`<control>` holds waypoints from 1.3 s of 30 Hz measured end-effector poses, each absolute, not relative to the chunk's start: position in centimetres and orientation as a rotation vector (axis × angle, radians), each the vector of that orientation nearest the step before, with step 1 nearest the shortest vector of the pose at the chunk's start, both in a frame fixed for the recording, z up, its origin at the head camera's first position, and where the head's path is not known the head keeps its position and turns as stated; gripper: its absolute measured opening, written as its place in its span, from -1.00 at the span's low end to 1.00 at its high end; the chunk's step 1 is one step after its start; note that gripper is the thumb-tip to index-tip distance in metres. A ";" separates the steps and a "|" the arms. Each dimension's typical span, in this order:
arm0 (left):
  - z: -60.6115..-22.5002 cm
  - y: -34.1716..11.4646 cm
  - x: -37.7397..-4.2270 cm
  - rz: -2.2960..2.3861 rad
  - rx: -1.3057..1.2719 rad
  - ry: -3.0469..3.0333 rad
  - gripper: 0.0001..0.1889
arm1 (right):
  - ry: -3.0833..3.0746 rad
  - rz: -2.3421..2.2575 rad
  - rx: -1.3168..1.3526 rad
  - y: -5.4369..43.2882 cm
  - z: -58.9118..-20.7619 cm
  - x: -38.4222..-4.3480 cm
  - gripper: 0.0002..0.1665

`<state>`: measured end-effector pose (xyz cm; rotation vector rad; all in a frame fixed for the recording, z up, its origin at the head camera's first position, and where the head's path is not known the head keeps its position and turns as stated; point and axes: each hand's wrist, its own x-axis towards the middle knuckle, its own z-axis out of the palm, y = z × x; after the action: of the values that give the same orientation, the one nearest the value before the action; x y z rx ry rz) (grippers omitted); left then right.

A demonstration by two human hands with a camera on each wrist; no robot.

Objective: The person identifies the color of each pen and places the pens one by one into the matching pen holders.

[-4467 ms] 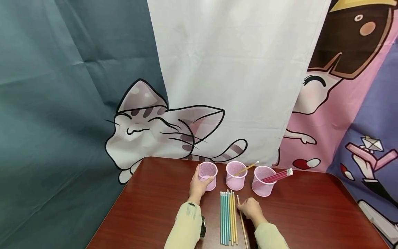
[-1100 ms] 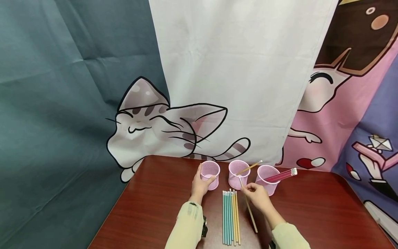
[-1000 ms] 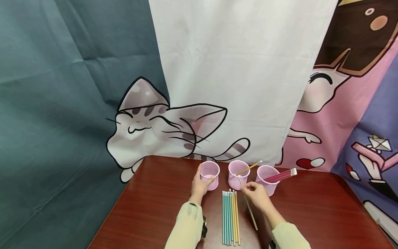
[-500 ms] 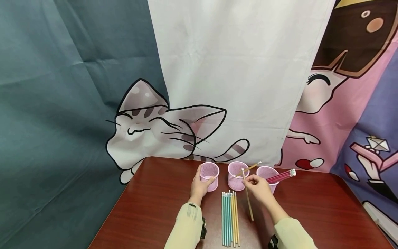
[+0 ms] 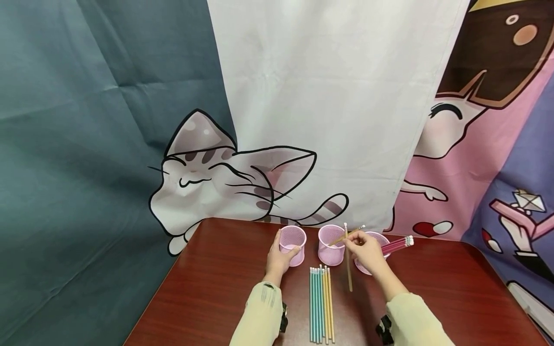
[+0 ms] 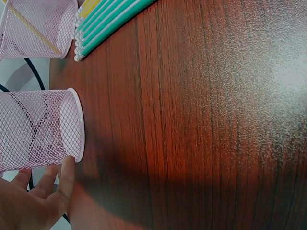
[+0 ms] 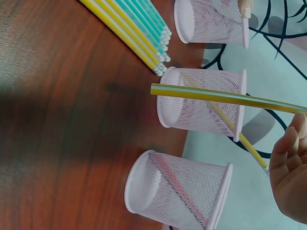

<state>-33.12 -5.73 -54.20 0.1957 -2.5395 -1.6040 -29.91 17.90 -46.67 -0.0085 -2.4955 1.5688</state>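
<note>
My left hand (image 5: 277, 260) holds the leftmost pink mesh pencil cup (image 5: 296, 259), thumb on its near side. In the left wrist view, fingers (image 6: 66, 184) touch that cup's side. A yellow pencil (image 5: 348, 271) is pinched near its white eraser end by my right hand (image 5: 367, 252). It hangs almost upright, off the table, in front of the middle mesh cup (image 5: 330, 255); the right wrist view shows its lower end outside that cup. One yellow pencil (image 7: 250, 151) leans inside the middle cup. Dark pink pencils (image 5: 396, 245) lean in the right cup (image 5: 362, 267), partly hidden by my right hand.
Several teal pencils (image 5: 315, 307) and a few yellow pencils (image 5: 328, 307) lie side by side on the brown table (image 5: 216, 288), erasers toward the cups. A printed cloth backdrop (image 5: 337, 105) hangs behind the table's far edge.
My right hand has lifted the yellow pencil off the table, carried it forward beside the middle cup and turned it more upright. The left hand stays at its cup.
</note>
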 end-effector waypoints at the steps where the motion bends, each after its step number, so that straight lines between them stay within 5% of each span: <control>1: -54.2 -5.7 -33.1 -1.606 0.198 -2.541 -0.10 | -2.492 1.578 -0.002 18.0 -46.6 -30.0 -0.84; 39: -54.5 -5.8 -33.0 -1.592 0.178 -2.519 -0.10 | -2.284 1.629 -0.047 19.2 -42.1 -31.6 -0.81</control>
<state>-33.01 -5.76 -54.55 0.1782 -2.5189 -1.5915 -31.58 19.18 -42.07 -0.0472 -2.2836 1.6294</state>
